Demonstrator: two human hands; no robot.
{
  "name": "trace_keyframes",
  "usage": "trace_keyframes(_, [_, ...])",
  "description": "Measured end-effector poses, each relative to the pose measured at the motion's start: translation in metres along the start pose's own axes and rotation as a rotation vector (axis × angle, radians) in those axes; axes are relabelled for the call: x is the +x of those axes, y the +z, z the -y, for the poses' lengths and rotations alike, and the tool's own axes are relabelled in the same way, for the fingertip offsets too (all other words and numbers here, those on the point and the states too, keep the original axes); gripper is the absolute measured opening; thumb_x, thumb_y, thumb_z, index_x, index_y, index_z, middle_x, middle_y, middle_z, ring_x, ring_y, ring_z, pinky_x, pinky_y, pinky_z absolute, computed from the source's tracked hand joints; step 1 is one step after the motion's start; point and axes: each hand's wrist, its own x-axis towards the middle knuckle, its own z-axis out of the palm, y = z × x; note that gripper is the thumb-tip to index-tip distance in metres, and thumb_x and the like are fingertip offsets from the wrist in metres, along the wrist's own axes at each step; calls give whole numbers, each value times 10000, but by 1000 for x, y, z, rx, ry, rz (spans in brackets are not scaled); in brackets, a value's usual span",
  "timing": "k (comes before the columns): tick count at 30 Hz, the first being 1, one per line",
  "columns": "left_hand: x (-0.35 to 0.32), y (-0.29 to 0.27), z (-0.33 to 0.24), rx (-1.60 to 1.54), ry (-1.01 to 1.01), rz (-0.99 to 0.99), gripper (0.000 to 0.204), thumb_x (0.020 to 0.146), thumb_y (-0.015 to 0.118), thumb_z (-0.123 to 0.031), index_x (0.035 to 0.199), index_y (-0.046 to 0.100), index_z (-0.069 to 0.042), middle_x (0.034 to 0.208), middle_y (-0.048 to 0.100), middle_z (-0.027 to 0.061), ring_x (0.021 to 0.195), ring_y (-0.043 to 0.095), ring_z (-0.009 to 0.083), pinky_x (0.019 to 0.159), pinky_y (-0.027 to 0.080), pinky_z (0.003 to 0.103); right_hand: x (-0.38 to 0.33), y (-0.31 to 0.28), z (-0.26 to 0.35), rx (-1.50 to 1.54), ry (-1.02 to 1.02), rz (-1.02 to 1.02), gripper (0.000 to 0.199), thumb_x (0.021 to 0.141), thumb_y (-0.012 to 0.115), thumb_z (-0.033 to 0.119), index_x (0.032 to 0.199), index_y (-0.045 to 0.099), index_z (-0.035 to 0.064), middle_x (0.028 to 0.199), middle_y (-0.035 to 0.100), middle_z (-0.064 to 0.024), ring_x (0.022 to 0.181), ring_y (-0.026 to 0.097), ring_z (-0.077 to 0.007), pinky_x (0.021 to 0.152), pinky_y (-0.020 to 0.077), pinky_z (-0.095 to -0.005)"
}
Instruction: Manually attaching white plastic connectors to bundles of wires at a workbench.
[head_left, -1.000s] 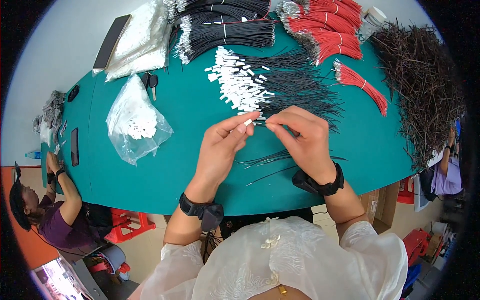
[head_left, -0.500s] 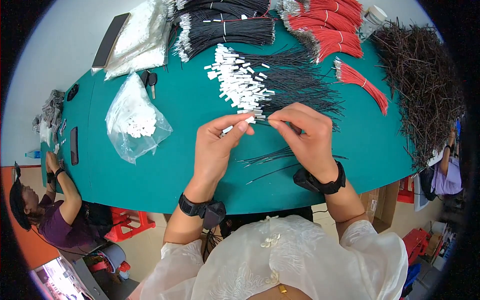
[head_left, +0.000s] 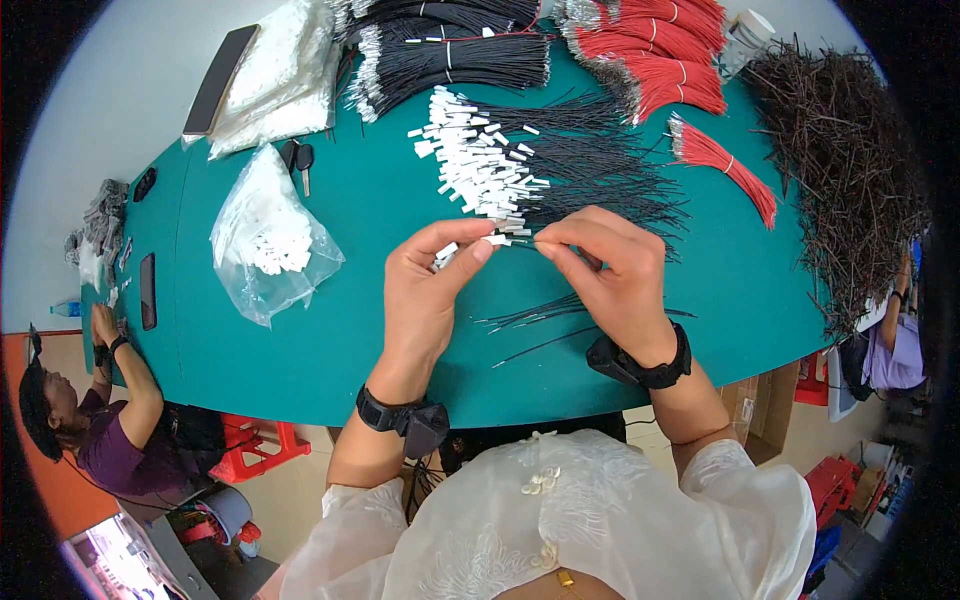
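Observation:
My left hand [head_left: 422,290] pinches a small white connector housing [head_left: 496,240] between thumb and forefinger. More white housings [head_left: 445,256] sit in the curl of that hand. Facing it, my right hand [head_left: 622,270] is closed on a thin black wire [head_left: 527,242], whose end points at the housing. Whether the wire end is inside the housing is too small to tell. Just beyond my hands lies a heap of black wires with white housings [head_left: 480,165] on their left ends. A few loose black wires [head_left: 540,317] lie below, partly under my right hand.
An open plastic bag of white housings [head_left: 275,240] lies to the left, beside keys [head_left: 305,165]. Black wire bundles [head_left: 460,62] and red bundles [head_left: 665,65] line the back. At right stands a dark tangled wire pile [head_left: 840,180]. A co-worker [head_left: 130,420] sits at far left.
My left thumb and forefinger have shifted slightly left along the housing, so more of it shows. The housings in my left palm are more exposed. My right hand has hardly moved.

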Motion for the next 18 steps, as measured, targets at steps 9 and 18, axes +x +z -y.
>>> trace_keyframes(9, [0,1,-3,3,-33,4,166,874,710,4,1038,714,27,998,700,86,908,641,126,845,533,265,0,0,0,-5,-24,2,122,794,738,-37,899,724,24,824,702,-74,663,639,-141,491,428,-238])
trace_keyframes(18, [1,1,-1,-30,-47,1,153,875,700,20,1027,712,33,995,695,93,907,648,137,850,547,281,-1,-1,-2,-5,-38,18,123,795,735,-38,905,719,14,824,697,-84,681,647,-158,500,439,-245])
